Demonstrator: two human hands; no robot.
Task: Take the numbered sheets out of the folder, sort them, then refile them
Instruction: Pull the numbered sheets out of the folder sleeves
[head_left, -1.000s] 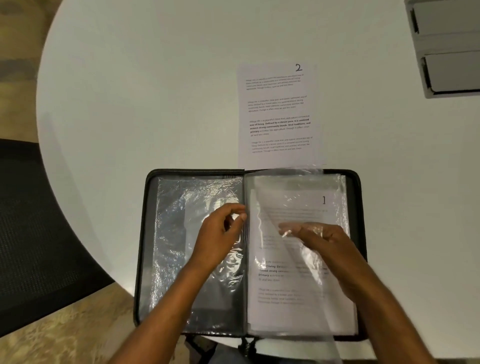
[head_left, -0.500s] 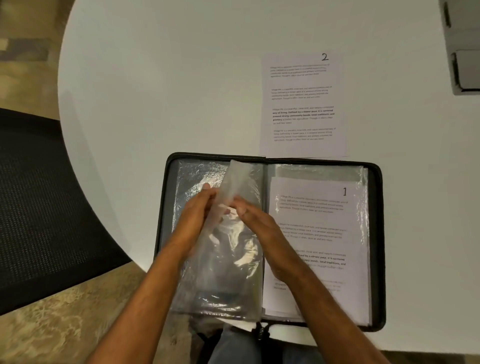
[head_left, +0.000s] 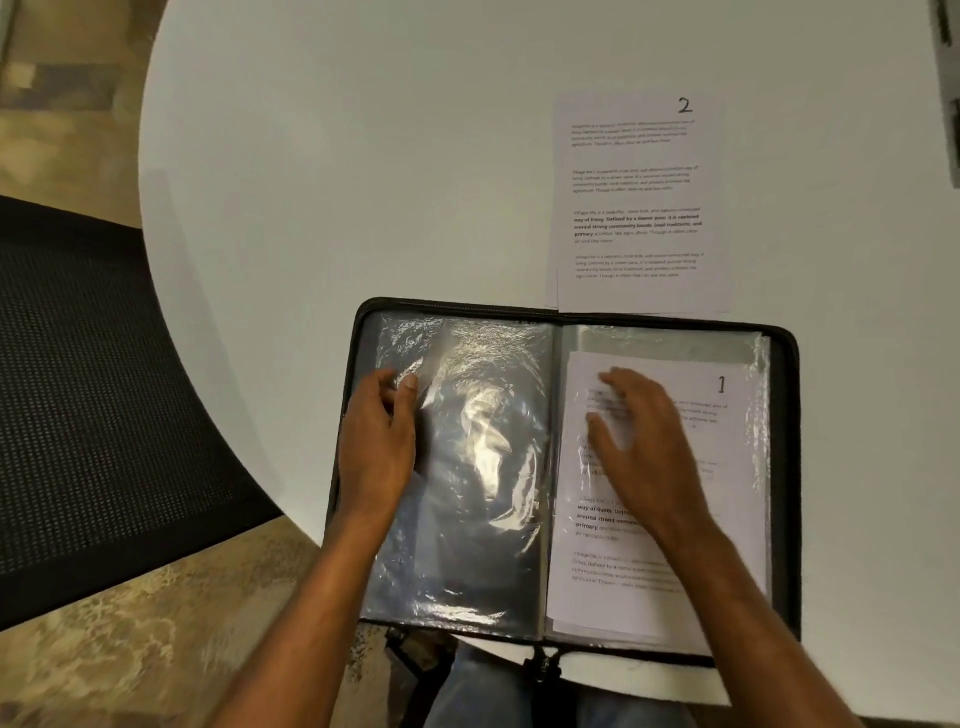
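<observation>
A black zip folder (head_left: 784, 467) lies open at the near edge of the white round table (head_left: 337, 182). Its left side shows empty clear plastic sleeves (head_left: 483, 467). On its right side lies the sheet numbered 1 (head_left: 722, 395), under a clear sleeve as far as I can tell. My left hand (head_left: 376, 447) rests on the left edge of the empty sleeves, fingers loosely bent. My right hand (head_left: 644, 441) lies flat, fingers spread, on the sheet numbered 1. The sheet numbered 2 (head_left: 636, 202) lies on the table just beyond the folder's top right edge; another sheet's edge shows under it.
A black mesh chair (head_left: 88, 389) stands left of the table. A grey object (head_left: 948, 93) sits at the table's far right edge, mostly out of frame. Patterned carpet (head_left: 104, 665) shows below left.
The clear sleeve that both hands were turning has gone over to the left and lies flat. My left hand moved to the folder's left edge; my right hand moved onto sheet 1.
</observation>
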